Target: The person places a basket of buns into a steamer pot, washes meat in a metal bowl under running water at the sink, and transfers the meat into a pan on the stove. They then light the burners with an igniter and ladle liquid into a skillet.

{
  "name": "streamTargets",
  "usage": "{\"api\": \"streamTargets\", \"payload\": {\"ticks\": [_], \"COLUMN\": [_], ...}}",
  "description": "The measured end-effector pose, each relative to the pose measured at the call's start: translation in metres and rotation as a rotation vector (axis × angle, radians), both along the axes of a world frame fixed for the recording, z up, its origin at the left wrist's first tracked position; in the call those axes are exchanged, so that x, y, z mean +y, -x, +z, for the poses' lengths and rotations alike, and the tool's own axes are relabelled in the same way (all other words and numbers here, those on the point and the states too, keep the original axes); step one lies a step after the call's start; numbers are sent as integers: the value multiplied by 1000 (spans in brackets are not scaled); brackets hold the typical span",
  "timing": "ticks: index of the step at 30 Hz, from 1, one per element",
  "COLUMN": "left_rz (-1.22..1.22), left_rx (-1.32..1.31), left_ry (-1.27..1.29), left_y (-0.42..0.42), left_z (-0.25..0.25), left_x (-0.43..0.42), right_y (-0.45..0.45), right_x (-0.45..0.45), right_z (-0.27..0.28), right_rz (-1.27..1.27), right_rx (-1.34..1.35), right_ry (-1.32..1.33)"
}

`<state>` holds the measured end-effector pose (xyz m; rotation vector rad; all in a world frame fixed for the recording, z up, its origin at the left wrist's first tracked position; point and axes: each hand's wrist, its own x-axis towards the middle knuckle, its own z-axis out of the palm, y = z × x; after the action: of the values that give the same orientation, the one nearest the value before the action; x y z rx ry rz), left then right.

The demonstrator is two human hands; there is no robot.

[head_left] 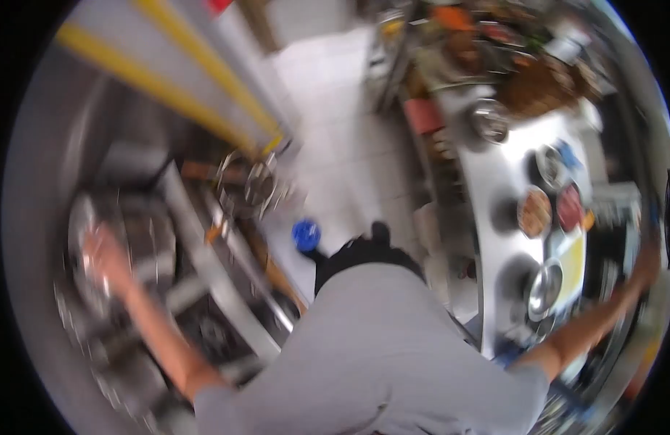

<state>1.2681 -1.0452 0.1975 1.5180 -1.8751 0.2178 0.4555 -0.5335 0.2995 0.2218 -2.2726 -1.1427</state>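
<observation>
My left hand (106, 257) reaches out to the far left, over a round shiny metal lid or pan (88, 217) on the stove side. Motion smears its fingers, so I cannot tell whether they grip the metal. My right hand (647, 261) is stretched to the far right, beyond the steel counter (494, 239), close to the shelf area at the edge of view. Its fingers are blurred too. Nearest it on the counter are a metal bowl (545, 288), a yellow board (571, 264) and a bowl of red food (569, 208).
Burners (208, 326) and metal rails line the left. A metal strainer-like utensil (259, 185) hangs over the stove edge. A blue round object (306, 235) is near my feet on the tiled floor (349, 152). Bowls of food (534, 212) stand along the counter.
</observation>
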Motion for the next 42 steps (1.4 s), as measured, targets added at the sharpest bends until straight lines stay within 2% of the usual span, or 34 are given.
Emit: {"api": "streamTargets", "payload": {"ticks": [2,3,4,6,8,10,13,15,16,18,19,20,22,25,27,28,30,31,32,34,35,37,40,42], "left_rz": [-49,-211,-201,-172,137,560,845,1008,1031,1102,1184,1183,1085,1192,908,925,916,865,889,794,714,754,719,679], "left_rx": [102,545,133,398,544,1144,1475,1496,1491,1748,1718,1738,2146,2166,2195,2183,2177,2206,2191,2243,2266,2186,2089,2231], "left_ry": [-282,-550,-614,-913,-1099,-1146,-864,-685,-685,-550,-485,-466,-487,-440,-533,-548,-438,-430,-450,-414,-454,-489,-530,-317], "left_y": [69,99,126,135,103,78,-3,-21,-33,-54,-55,-58,-84,-93,-106,-100,-76,-69,-70,-68,-74,-66,-59,-48], "left_z": [-73,-134,-180,-290,-385,-414,-481,-493,-504,-517,-522,-523,-533,-544,-565,-561,-536,-528,-531,-531,-538,-532,-529,-520], "left_x": [50,67,83,108,130,132,113,90,84,78,75,72,67,53,69,72,69,68,72,76,84,89,100,97], "right_y": [51,63,71,73,56,35,-16,-61,-89,-148,-181,-215,-288,-407,-485,-526,-612,-653,-695,-748,-766,-789,-816,-844], "right_x": [10,14,13,22,5,-26,-82,-127,-154,-207,-235,-259,-310,-367,-392,-401,-415,-419,-417,-432,-441,-458,-483,-479], "right_z": [-53,-79,-105,-149,-187,-228,-280,-309,-323,-342,-349,-354,-363,-375,-383,-389,-401,-408,-422,-432,-438,-436,-427,-431], "right_rz": [191,248,288,329,355,389,408,404,407,416,435,448,479,482,429,370,186,15,147,-24,-6,-24,-193,-177], "right_rx": [-135,-209,-289,-434,-624,-830,-1183,-1435,-1567,-1832,-1961,-2086,-2345,-2730,-2953,-3040,-3147,-3145,-3145,-3074,-3127,-3186,-3196,-3224], "right_ry": [234,318,383,479,502,514,515,503,483,430,397,358,241,83,33,42,132,233,480,494,485,468,259,390]}}
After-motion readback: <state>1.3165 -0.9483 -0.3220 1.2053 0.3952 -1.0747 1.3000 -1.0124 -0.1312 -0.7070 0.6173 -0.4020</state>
